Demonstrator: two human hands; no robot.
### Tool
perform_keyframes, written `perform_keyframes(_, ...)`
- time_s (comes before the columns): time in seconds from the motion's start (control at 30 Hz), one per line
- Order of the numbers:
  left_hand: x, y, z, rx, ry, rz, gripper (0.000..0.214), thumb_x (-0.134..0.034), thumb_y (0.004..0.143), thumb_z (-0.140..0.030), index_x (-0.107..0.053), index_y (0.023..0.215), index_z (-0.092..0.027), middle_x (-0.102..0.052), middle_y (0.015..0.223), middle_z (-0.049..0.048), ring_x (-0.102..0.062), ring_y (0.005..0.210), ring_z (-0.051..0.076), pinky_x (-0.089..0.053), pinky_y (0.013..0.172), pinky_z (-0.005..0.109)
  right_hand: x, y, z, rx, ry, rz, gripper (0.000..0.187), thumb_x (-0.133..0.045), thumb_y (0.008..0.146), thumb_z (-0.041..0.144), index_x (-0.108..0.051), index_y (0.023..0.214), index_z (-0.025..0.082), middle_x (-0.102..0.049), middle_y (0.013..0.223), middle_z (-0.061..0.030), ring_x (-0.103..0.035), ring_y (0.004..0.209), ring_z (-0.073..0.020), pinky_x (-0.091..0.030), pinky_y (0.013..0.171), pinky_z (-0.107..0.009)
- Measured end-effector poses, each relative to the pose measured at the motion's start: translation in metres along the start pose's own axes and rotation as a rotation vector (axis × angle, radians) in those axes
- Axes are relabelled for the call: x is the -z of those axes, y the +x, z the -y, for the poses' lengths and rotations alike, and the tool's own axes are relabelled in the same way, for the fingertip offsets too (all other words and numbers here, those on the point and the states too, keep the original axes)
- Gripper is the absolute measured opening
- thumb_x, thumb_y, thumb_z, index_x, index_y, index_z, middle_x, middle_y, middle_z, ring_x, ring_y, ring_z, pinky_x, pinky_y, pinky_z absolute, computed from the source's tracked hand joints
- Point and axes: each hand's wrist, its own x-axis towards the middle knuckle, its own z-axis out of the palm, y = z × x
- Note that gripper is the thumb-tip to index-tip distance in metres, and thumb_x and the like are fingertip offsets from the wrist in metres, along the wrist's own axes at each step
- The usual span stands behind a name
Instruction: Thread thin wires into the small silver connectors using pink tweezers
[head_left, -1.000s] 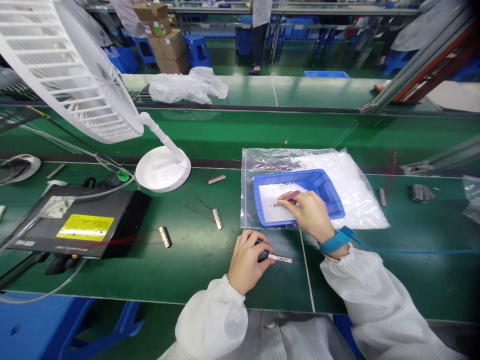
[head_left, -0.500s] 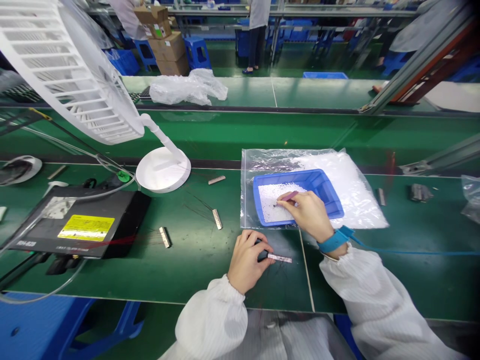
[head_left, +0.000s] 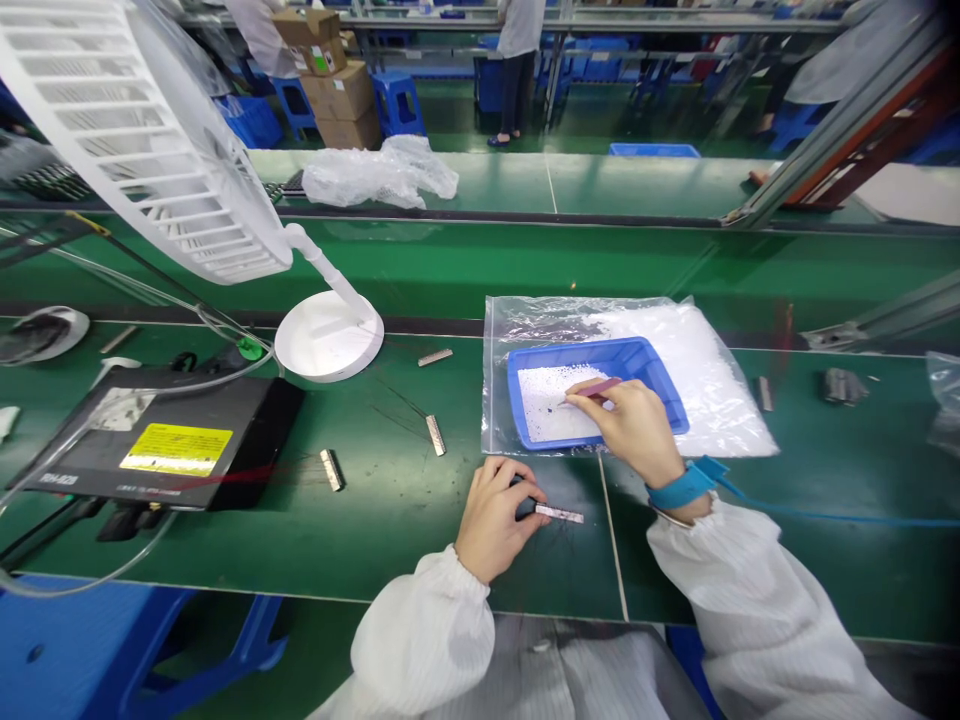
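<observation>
Over the blue tray (head_left: 651,362), right hand (head_left: 634,430) pinches slim pink tweezers (head_left: 594,389).

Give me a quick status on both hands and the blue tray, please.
Left hand pins metal strip on table. Right hand holds pink tool over blue tray's white grains. Nothing in the way.

tabletop (head_left: 390,520): dark green, plain
tray (head_left: 654,385): bright blue, white specks inside
tweezers (head_left: 602,387): pinkish purple
strip (head_left: 561,514), near side of tray: silver, black grip
wrist strap (head_left: 679,487): blue
sleeves (head_left: 427,640): white, faint stripes
fan (head_left: 150,150), left of tray: white
box (head_left: 247,440), left of tray: black, yellow label
</observation>
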Motion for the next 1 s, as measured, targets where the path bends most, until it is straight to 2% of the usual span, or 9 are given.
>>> perform_keyframes(0.33,0.000,0.000,0.000,0.006,-0.004,-0.001,0.021,-0.079,0.067,-0.016,-0.066,0.082,-0.023,-0.061,0.099,-0.0001,-0.048,0.101,0.021,-0.037,0.085,0.037,-0.009,0.003,-0.007,-0.003,-0.050,0.074,0.019,-0.058,0.085,0.038,-0.070,0.080,0.023,-0.073,0.089,-0.0004,-0.066,0.078,-0.0206,-0.045,0.076,-0.034)
perform_keyframes(0.6,-0.001,0.000,-0.001,0.016,0.000,-0.002,0.021,-0.080,0.067,-0.016,-0.066,0.081,-0.023,-0.061,0.098,-0.0004,-0.048,0.100,0.021,-0.037,0.085,0.037,-0.012,0.005,-0.008,-0.028,-0.086,0.083,0.024,-0.056,0.085,0.041,-0.070,0.081,0.023,-0.073,0.081,-0.0034,-0.066,0.075,-0.0215,-0.047,0.075,-0.035)
perform_keyframes(1.0,0.000,0.000,0.000,0.009,0.007,-0.003,0.021,-0.080,0.067,-0.017,-0.066,0.082,-0.023,-0.061,0.098,-0.0001,-0.048,0.100,0.021,-0.038,0.084,0.037,-0.012,0.006,-0.005,-0.026,-0.077,0.083,0.024,-0.056,0.085,0.041,-0.070,0.080,0.023,-0.073,0.081,-0.0029,-0.066,0.076,-0.0211,-0.047,0.074,-0.034)
